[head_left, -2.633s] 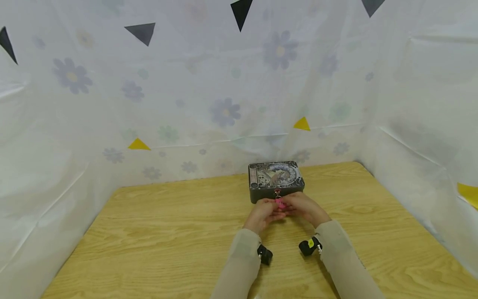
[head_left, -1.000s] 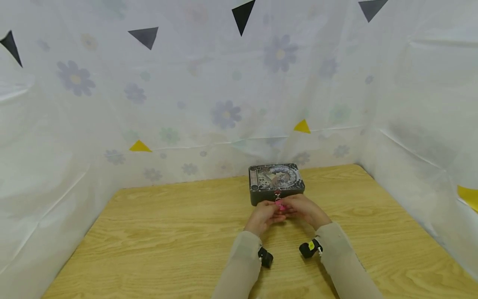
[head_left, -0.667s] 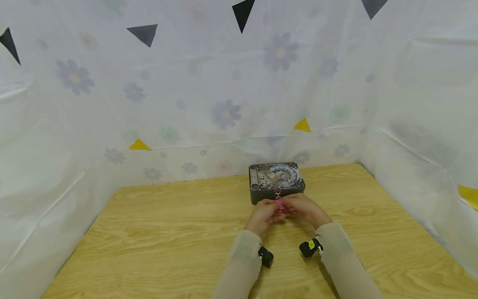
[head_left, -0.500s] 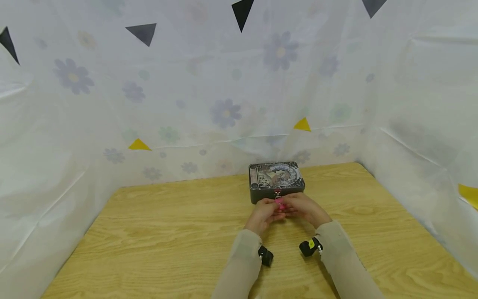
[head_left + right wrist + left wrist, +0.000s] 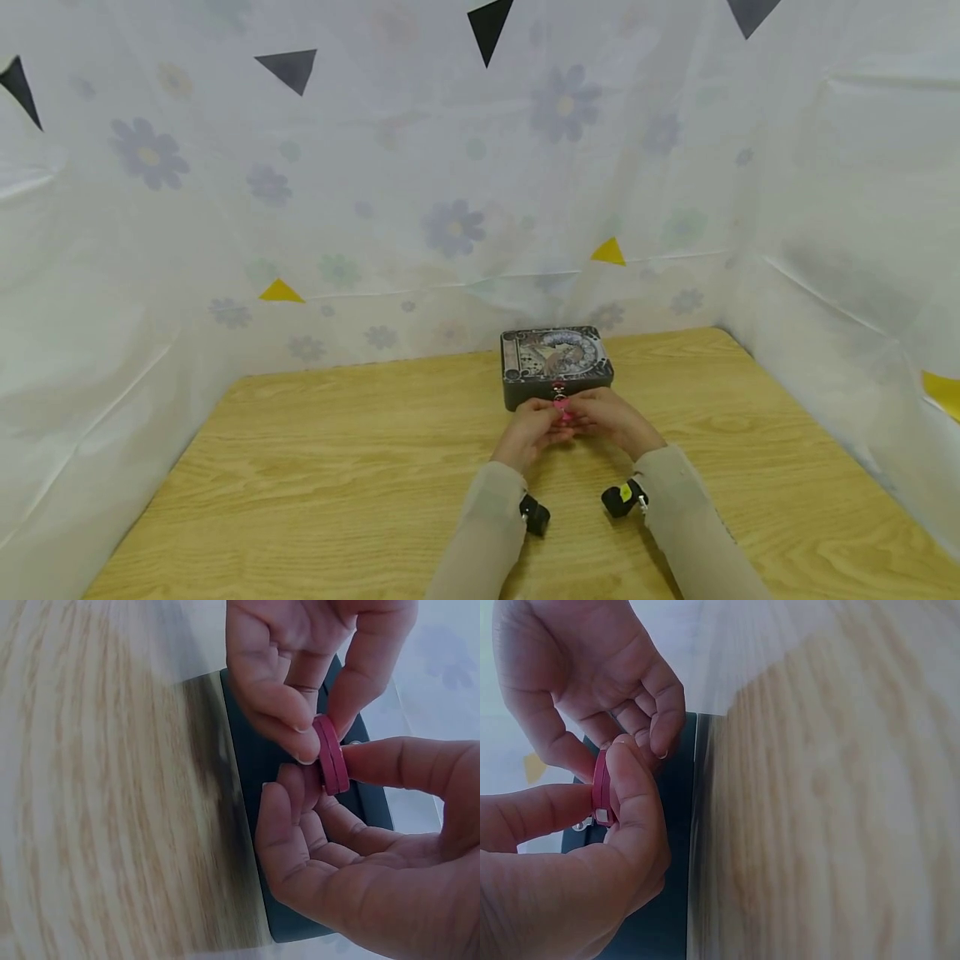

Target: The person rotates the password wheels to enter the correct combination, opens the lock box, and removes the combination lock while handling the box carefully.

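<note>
A dark tin box [image 5: 557, 358] with an ornate printed lid lies closed near the back edge of the table. From the red-and-metal clasp [image 5: 557, 387] on its front hangs a small pink padlock [image 5: 562, 408]. My left hand [image 5: 527, 432] pinches the padlock between thumb and fingers from the left. From the right, my right hand [image 5: 611, 417] pinches it too. In the left wrist view the padlock [image 5: 601, 787] is seen edge-on, with a small pale square on its side. Fingers cover part of the padlock [image 5: 332, 754] in the right wrist view. Its face is hidden there.
The wood-grain table [image 5: 337, 483] stretches left and in front of the box. A white flower-patterned sheet [image 5: 375, 167] hangs right behind it, with plain white sheets at both sides. Each wrist carries a small black camera [image 5: 535, 515].
Both hands stay at the padlock with hardly any visible motion. The box has not moved, and the head view only bobs slightly.
</note>
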Motion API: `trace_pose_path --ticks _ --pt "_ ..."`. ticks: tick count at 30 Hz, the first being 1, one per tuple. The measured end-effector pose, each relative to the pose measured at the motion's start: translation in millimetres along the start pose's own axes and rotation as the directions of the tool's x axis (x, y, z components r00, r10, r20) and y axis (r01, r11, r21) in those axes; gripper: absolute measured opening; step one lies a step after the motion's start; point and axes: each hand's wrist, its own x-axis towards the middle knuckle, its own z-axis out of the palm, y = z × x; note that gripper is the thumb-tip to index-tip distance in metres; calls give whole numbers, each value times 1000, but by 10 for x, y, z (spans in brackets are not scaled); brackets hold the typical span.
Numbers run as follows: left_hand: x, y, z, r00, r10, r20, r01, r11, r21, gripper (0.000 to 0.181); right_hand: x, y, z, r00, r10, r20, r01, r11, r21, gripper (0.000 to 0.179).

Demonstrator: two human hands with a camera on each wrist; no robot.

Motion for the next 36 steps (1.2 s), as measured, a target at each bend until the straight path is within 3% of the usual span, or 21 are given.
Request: trace_pose_path --ticks 18,36 --pt "-4 -16 8 1000 15 -3 -15 1000 -11 8 -10 5 22 998 -12 -56 7 997 -76 36" --pt "0 -10 9 1000 8 -6 -8 1000 -5 13 -15 -5 1 999 -38 -10 37 994 -102 36"
